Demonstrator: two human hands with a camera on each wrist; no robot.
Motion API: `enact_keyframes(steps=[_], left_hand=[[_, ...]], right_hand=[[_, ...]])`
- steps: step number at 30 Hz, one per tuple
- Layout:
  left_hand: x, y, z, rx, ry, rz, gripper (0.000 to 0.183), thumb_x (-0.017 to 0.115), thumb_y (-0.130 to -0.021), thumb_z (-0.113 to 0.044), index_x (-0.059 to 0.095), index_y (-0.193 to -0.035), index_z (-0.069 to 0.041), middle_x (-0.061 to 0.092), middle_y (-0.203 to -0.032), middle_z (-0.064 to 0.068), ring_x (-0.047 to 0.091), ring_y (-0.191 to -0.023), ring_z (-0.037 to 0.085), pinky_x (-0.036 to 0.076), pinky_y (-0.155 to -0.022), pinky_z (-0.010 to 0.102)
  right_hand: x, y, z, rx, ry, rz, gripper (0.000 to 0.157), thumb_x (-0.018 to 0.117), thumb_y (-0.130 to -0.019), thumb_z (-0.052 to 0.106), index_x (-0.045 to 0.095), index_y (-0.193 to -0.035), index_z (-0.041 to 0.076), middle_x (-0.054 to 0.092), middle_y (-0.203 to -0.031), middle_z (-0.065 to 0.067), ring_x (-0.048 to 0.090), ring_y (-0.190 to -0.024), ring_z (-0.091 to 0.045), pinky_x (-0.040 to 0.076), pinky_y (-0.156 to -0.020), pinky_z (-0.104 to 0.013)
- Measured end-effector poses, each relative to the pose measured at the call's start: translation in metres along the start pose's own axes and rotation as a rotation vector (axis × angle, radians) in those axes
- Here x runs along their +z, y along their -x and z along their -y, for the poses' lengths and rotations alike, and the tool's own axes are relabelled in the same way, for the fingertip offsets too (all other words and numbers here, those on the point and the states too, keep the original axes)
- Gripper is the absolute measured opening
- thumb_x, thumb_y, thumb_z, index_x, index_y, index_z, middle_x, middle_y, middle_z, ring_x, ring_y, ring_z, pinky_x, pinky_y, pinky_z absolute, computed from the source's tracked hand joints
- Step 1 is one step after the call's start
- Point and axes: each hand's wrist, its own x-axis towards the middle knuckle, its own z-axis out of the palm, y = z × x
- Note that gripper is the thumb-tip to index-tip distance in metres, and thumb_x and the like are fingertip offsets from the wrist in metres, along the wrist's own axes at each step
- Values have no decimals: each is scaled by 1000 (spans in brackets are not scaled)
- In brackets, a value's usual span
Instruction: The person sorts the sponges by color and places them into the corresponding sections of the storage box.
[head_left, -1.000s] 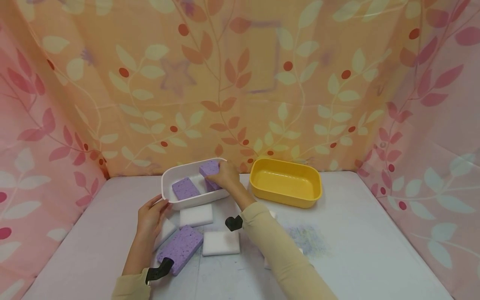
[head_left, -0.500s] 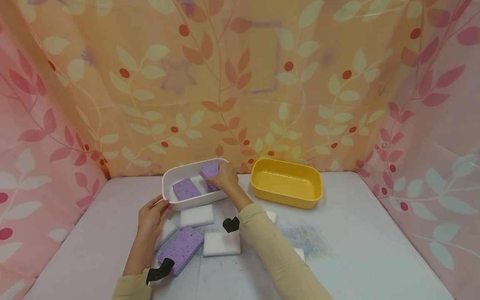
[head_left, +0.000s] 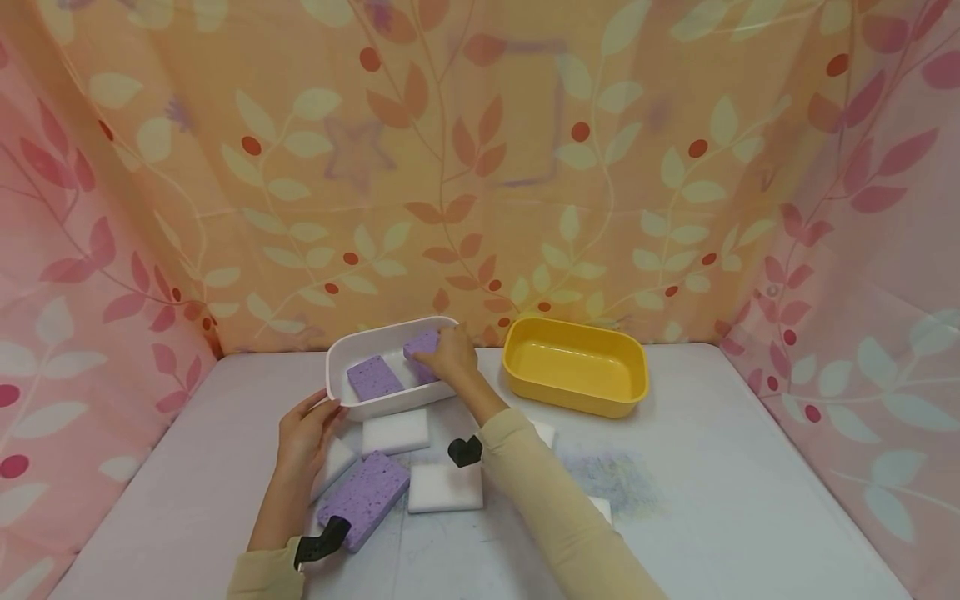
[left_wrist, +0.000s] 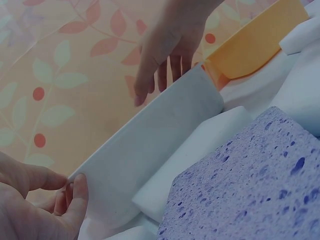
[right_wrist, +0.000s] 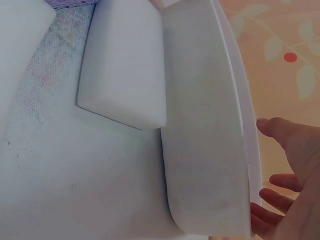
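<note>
Little has moved since half a second ago: one purple sponge (head_left: 420, 343), under the right hand (head_left: 459, 358), sits slightly lower in the white tub (head_left: 390, 402), toward that tub's two o'clock.

Behind everything hangs a floral curtain (head_left: 442, 192), orange at the back and pink at the sides. Before it spreads a table (head_left: 720, 500) with a pale surface (smudged blue and green out toward the white tub's four o'clock). The white tub stands near the back edge, and a yellow tub (head_left: 573, 403) stands just beside it at three o'clock. Beige sleeves (head_left: 555, 500) cover the forearms.

At the white tub's eight o'clock, the left hand (head_left: 302, 433) is clamped on the rim between thumb and fingers. Reaching in near three o'clock, the right hand has its thumb and fingers apart; whether they touch the sponge I cannot tell.

Another purple sponge (head_left: 367, 500) lies on the table between six and seven o'clock, and one more (head_left: 374, 379) rests inside the tub toward eight. White blocks lie outside: one (head_left: 396, 432) at six, one (head_left: 446, 488) at five, one (head_left: 333, 462) at seven, partly hidden by the left hand, and two (head_left: 545, 432) (head_left: 602, 507) at four, mostly behind the right sleeve. Smallest are the black fittings (head_left: 322, 540) at the wrists.
</note>
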Motion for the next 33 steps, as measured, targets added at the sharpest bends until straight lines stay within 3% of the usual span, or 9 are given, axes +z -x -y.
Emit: enact_keyframes(steps=[4, 9, 24, 33], left_hand=[[-2, 0, 0, -6, -3, 8, 61, 54, -103, 9, 28, -159, 13, 57, -111, 6, 69, -87, 0, 58, -94, 19], [-5, -1, 0, -6, -19, 5, 61, 54, -103, 9, 29, -159, 14, 61, -103, 0, 70, -85, 0, 58, -93, 19], [-10, -7, -8, -7, -193, 92, 62, 57, -104, 5, 29, -158, 14, 63, -89, -11, 68, -78, -1, 60, -83, 16], [-18, -16, -8, 5, -209, 137, 65, 60, -102, 7, 28, -158, 16, 67, -86, -12, 69, -78, -1, 60, -81, 16]], right_hand=[[-1, 1, -2, -3, -60, 0, 68, 87, -87, 39, 65, -138, -1, 65, -136, -20, 58, -133, -37, 55, -107, -48], [-1, 3, -8, -46, -103, 1, 66, 87, -88, 35, 65, -138, -3, 66, -140, -20, 56, -138, -39, 51, -113, -49], [-3, 19, -19, -191, -195, -10, 59, 85, -89, 23, 65, -134, -10, 69, -132, -25, 66, -125, -38, 54, -109, -46], [0, 44, -17, -296, -273, 8, 59, 87, -86, 20, 66, -132, -11, 68, -129, -27, 63, -124, -39, 52, -110, -48]])
